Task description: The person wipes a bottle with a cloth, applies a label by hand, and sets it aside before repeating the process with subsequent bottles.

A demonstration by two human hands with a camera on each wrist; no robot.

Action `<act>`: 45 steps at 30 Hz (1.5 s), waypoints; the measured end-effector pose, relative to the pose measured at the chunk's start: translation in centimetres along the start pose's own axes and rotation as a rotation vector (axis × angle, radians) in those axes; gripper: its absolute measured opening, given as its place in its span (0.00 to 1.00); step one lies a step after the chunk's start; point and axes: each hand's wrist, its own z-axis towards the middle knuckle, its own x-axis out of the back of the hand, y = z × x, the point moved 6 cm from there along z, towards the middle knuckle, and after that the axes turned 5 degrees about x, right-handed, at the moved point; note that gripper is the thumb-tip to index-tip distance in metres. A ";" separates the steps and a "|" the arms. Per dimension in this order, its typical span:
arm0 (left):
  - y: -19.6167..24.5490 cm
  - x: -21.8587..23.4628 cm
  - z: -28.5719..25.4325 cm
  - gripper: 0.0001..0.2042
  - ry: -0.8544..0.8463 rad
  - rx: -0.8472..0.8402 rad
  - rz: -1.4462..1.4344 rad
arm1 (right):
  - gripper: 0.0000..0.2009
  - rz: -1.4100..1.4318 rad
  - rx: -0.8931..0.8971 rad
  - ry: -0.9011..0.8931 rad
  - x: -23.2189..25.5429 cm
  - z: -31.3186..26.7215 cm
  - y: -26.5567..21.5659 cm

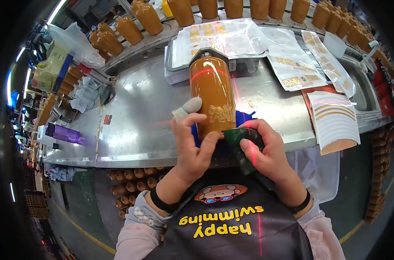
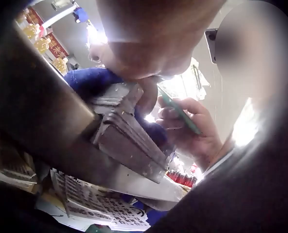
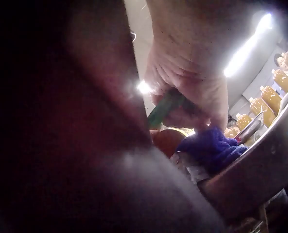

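A glossy brown bottle (image 1: 211, 86) lies on its side, neck pointing away, its near end over a blue cloth (image 1: 245, 116). Raised gold characters (image 1: 220, 113) stand out on its upper face near the base. My left hand (image 1: 189, 145) rests against the bottle's left side and base, thumb at the bottom rim. One of its fingers wears a white finger cot (image 1: 188, 107). Between thumb and fingers, my right hand (image 1: 269, 151) pinches a thin dark green scraper-like piece (image 1: 234, 141), its edge at the bottle's base. In the left wrist view this green piece (image 2: 183, 115) appears edge-on.
Beyond the bottle's neck, a tray (image 1: 175, 54) bears sheets of gold decals (image 1: 207, 32). More decal sheets (image 1: 292, 60) lie to the right. Brown bottles (image 1: 147, 19) line the back shelf. A purple bottle (image 1: 64, 133) lies at left on the metal table (image 1: 140, 108).
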 end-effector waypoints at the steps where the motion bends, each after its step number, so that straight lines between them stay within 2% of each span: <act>1: -0.8 0.1 -0.6 0.16 0.042 0.005 -0.070 | 0.12 -0.009 0.009 0.002 0.0 0.0 0.1; 2: -1.3 0.4 -0.9 0.15 0.084 0.011 -0.141 | 0.12 -0.012 0.006 0.006 0.1 0.0 0.1; 9: 2.3 0.9 -2.3 0.08 0.080 -0.469 0.351 | 0.12 0.019 -0.036 0.024 0.2 0.0 0.2; 12: 2.7 0.6 -2.4 0.10 0.024 -0.607 0.460 | 0.11 0.070 -0.067 0.043 0.5 -0.1 0.6; 17: 3.7 -0.9 -2.0 0.11 -0.059 -0.703 0.414 | 0.10 0.186 -0.111 0.136 0.7 -0.2 1.5; 20: 3.9 -0.9 -1.9 0.08 -0.065 -0.595 0.312 | 0.10 0.184 -0.109 0.186 1.4 0.0 1.4; 21: 3.5 -0.2 -2.0 0.12 -0.050 -0.565 0.230 | 0.10 0.179 -0.120 0.197 1.7 0.1 1.5; 24: 1.8 1.4 -1.6 0.19 0.074 -0.322 0.216 | 0.10 0.094 -0.119 0.188 0.9 0.9 1.0; 25: 1.6 1.1 -1.5 0.26 0.016 -0.285 0.313 | 0.10 0.052 -0.109 0.171 0.3 1.5 0.6; 26: 1.6 0.8 -1.1 0.28 0.005 -0.231 0.327 | 0.11 -0.027 -0.028 0.123 -0.3 1.9 0.2; 28: 1.7 0.0 -0.3 0.33 -0.012 -0.129 0.356 | 0.10 -0.090 -0.035 0.142 -0.3 2.0 0.1; 29: 1.5 0.0 -0.2 0.38 -0.025 -0.150 0.413 | 0.10 0.021 -0.074 0.160 -0.2 2.2 0.7; 31: 1.5 -0.3 0.2 0.39 -0.051 -0.156 0.497 | 0.11 0.245 -0.169 0.192 0.1 1.9 2.1; 35: 0.5 -0.2 -0.3 0.40 -0.061 -0.200 0.481 | 0.09 0.029 -0.125 0.147 -0.3 2.1 1.3; 38: -2.2 0.2 -1.9 0.38 -0.064 -0.012 0.226 | 0.09 0.053 -0.178 0.137 -0.3 1.9 1.1; 42: 1.7 0.2 0.3 0.37 0.002 -0.114 0.465 | 0.09 0.086 -0.147 0.150 -0.4 2.0 1.8; 45: 0.4 -0.6 0.0 0.37 -0.062 -0.161 0.396 | 0.09 0.056 -0.156 0.154 -0.3 2.0 1.8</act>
